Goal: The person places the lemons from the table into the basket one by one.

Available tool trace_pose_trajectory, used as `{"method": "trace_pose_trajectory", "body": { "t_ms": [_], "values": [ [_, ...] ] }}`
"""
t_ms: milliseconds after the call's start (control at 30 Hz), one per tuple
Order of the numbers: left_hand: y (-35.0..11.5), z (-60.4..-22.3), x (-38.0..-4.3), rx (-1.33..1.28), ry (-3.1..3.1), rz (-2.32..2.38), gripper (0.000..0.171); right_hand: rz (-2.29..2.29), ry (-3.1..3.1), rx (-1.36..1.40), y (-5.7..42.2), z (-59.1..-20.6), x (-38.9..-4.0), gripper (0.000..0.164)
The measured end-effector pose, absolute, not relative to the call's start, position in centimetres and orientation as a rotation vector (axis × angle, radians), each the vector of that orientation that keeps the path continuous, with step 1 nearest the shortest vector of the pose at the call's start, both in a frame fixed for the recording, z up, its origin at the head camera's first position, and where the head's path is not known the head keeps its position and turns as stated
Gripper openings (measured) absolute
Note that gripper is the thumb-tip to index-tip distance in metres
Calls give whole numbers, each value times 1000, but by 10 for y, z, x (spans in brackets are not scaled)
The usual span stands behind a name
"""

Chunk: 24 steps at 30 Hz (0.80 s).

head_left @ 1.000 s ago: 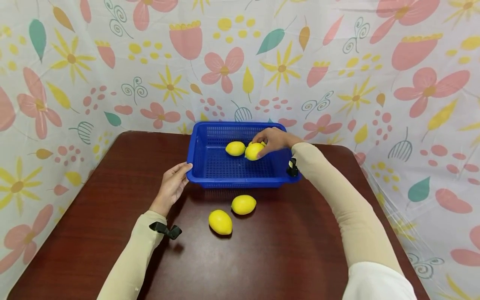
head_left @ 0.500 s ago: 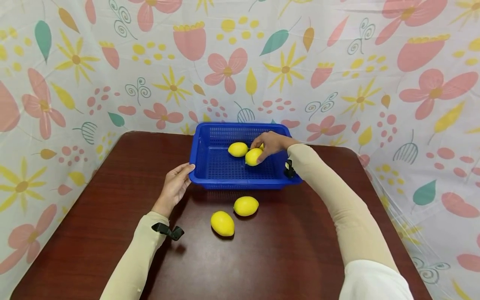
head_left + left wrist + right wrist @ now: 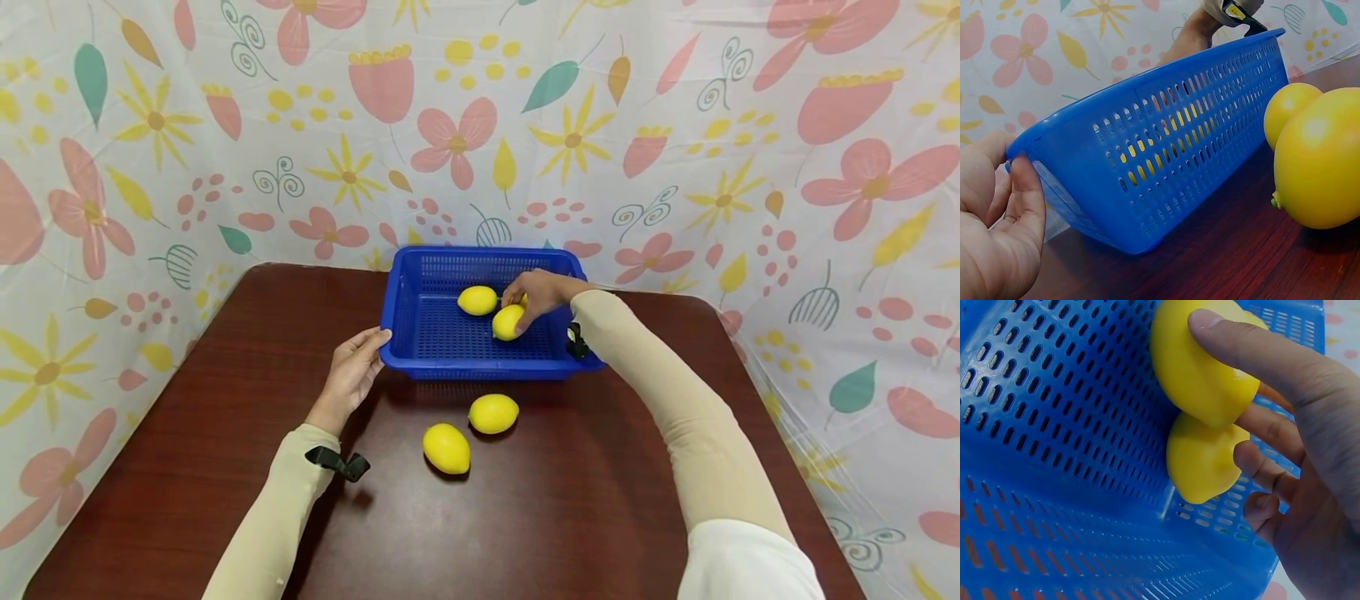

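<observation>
A blue plastic basket point(image 3: 450, 363) with slotted walls stands on the table. At its front left corner my left hand point(image 3: 351, 372) pinches the rim between thumb and fingers, plainly seen in the left wrist view. My right hand point(image 3: 542, 293) reaches over the basket's right side and grips a lemon point(image 3: 507, 323) low inside it, thumb point(image 3: 1235, 344) across the top. A second lemon point(image 3: 477, 301) lies in the basket just left of those fingers. Behind the hand a third lemon point(image 3: 523, 300) is mostly hidden. In the right wrist view, another lemon point(image 3: 1200, 465) sits against the held one.
Two more lemons lie on the dark wooden table point(image 3: 585, 500) in front of the basket: a nearer lemon point(image 3: 447, 449) and a farther lemon point(image 3: 493, 414). A flowered curtain point(image 3: 450, 125) hangs close behind the basket and along both sides of the table.
My right hand has lowered the lemon toward the basket floor and slightly toward me. My left hand keeps its hold on the rim. The head view has shifted slightly.
</observation>
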<state>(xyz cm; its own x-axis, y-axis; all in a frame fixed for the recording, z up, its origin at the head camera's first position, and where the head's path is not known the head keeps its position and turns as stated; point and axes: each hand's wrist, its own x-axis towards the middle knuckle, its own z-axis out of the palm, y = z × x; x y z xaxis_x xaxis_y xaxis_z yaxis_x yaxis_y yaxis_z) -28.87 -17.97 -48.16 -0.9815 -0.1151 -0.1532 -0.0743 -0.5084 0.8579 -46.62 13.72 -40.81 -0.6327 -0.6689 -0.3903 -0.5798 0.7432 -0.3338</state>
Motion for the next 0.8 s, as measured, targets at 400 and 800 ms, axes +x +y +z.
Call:
{"method": "trace_pose_trajectory", "body": {
  "t_ms": [400, 800],
  "values": [
    [-179, -479, -288, 299, -1554, -2690, 14, -310, 2439, -921, 143, -398, -459, 62],
    [-179, -479, -287, 335, -1551, -2708, 10, -573, 2579, -969, 162, -370, -425, 49]
  ]
}}
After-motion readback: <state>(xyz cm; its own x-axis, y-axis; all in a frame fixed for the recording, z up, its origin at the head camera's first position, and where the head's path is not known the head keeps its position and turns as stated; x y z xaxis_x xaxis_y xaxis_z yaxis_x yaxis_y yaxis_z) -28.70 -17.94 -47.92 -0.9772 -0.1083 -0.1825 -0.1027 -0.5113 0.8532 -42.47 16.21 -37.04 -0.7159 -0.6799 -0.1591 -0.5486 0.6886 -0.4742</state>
